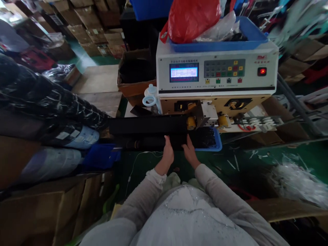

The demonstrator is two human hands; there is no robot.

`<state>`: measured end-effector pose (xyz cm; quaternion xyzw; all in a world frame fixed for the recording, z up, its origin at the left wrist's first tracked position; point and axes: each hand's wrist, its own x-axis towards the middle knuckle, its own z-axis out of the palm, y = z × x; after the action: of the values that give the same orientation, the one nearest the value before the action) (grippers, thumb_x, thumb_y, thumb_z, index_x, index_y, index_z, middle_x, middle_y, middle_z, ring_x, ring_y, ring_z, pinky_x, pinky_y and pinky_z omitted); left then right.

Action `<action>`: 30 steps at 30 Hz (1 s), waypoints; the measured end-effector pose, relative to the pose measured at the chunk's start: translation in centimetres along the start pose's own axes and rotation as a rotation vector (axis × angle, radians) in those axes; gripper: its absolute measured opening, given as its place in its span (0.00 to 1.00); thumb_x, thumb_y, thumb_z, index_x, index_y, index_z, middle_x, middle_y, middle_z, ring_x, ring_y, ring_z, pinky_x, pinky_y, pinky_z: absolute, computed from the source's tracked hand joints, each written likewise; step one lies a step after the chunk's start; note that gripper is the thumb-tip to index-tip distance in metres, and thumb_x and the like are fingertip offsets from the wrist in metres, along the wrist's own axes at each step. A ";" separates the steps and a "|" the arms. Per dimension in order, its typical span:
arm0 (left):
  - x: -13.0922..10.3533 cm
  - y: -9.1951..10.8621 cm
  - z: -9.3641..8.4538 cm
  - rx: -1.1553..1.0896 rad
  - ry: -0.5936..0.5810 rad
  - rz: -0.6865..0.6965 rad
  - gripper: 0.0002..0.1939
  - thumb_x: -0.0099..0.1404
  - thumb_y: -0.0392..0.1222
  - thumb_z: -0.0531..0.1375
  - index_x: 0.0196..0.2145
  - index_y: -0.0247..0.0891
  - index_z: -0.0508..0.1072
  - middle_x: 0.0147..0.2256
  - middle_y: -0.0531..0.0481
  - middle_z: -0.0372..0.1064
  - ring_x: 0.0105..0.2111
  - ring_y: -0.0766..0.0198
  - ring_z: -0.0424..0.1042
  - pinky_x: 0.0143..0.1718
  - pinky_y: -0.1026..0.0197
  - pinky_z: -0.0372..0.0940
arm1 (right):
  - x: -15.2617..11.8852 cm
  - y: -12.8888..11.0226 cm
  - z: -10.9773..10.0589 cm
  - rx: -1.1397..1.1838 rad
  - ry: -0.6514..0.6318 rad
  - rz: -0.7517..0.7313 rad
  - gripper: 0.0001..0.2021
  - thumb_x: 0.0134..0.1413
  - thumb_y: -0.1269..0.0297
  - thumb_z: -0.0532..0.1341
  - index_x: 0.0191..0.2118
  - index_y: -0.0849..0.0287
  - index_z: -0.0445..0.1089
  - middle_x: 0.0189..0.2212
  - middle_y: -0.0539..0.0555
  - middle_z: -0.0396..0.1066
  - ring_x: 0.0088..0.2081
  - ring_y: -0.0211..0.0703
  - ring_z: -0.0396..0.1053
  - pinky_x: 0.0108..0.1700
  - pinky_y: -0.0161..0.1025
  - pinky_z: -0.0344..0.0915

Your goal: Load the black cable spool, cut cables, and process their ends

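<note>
My left hand (167, 155) and my right hand (191, 153) are side by side at the near side of a long black trough (148, 124). Both hands are curled around something black and dark that I cannot make out against the trough. The left thumb points up, and its other fingers are mostly hidden. On the right hand, the thumb and forefinger show apart. Just beyond stands a white wire-cutting machine (217, 87) with a lit screen (183, 72) and yellow rollers (191, 123). A blue tray (218, 140) with dark scraps lies below its cutting head.
A blue tray (220, 46) with a red plastic bag (193, 20) sits on the machine. Black wrapped rolls (48, 92) lean in from the left. A cardboard box (135, 89) stands behind the trough, and clear plastic scraps (297, 181) lie at right.
</note>
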<state>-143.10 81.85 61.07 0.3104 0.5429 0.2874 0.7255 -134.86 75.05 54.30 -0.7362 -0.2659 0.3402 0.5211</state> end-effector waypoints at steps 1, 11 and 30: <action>0.0 -0.2 0.0 0.009 -0.008 0.007 0.34 0.70 0.62 0.39 0.64 0.39 0.56 0.68 0.48 0.46 0.67 0.62 0.46 0.67 0.58 0.43 | -0.1 -0.1 0.1 0.015 -0.017 0.003 0.38 0.49 0.63 0.52 0.68 0.62 0.47 0.68 0.56 0.46 0.68 0.49 0.44 0.69 0.50 0.41; -0.5 0.3 -2.3 1.230 -0.260 0.818 0.43 0.52 0.46 0.66 0.62 0.31 0.55 0.62 0.32 0.54 0.64 0.43 0.51 0.64 0.41 0.49 | 0.0 -0.2 -2.0 0.246 0.031 0.098 0.36 0.48 0.62 0.53 0.66 0.59 0.55 0.66 0.54 0.53 0.66 0.47 0.52 0.68 0.48 0.46; 2.4 3.0 1.3 1.687 -0.648 0.538 0.19 0.43 0.28 0.67 0.35 0.38 0.73 0.40 0.40 0.73 0.44 0.48 0.72 0.46 0.56 0.65 | -4.2 -1.7 -6.6 0.191 0.092 0.125 0.20 0.51 0.56 0.55 0.46 0.60 0.70 0.45 0.60 0.72 0.42 0.50 0.72 0.41 0.47 0.71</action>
<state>-141.51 85.37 62.19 0.9130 0.2537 -0.1430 0.2859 -132.45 68.56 58.31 -0.7134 -0.1618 0.3615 0.5781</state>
